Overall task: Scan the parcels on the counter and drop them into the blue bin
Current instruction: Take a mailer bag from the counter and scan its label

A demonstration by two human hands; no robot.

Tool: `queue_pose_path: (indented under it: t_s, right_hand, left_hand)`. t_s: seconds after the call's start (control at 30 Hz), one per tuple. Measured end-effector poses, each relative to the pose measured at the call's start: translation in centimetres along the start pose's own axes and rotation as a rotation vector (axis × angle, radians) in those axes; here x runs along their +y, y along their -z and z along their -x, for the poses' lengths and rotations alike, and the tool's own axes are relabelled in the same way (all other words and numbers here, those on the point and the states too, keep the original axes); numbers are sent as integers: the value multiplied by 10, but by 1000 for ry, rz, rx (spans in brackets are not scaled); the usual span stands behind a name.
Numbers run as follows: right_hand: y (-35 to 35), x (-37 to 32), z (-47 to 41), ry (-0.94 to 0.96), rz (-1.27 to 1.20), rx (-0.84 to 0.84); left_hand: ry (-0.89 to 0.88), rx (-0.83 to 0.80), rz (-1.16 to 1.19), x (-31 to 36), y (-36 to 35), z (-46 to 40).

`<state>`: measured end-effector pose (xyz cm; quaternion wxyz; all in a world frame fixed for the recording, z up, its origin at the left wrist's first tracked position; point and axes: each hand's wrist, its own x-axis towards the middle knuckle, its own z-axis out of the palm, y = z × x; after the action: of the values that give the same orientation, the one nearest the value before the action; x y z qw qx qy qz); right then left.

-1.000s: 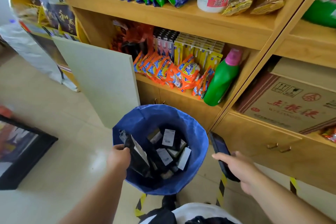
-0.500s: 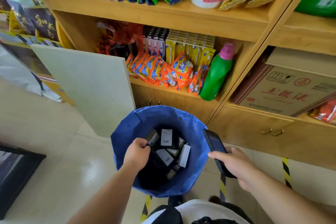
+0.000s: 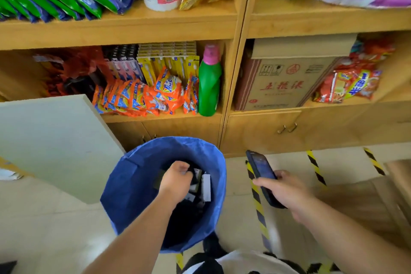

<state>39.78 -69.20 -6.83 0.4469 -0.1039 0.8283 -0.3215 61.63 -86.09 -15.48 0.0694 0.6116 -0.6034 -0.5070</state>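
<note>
The black parcels (image 3: 198,187) with white labels lie piled inside the blue bin (image 3: 133,184), which stands on the tiled floor (image 3: 55,229) against the foot of the wooden shelving (image 3: 235,51). The left hand (image 3: 175,180) reaches down into the bin over the pile, fingers curled; whether it grasps a parcel I cannot tell. The right hand (image 3: 282,189), just right of the bin's rim, grips a dark handheld scanner (image 3: 260,167) with its screen facing up.

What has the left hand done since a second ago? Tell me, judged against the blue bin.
Yes. The left hand moved from the blue bin's near-left rim inward, over the parcels at its middle.
</note>
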Motion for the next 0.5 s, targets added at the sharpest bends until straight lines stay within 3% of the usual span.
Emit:
queue_pose_path:
  t_s: [0.5]
  right_hand:
    - [142, 125, 54, -36, -284, 163]
  left_hand:
    - [-279, -180, -157, 98, -159, 76]
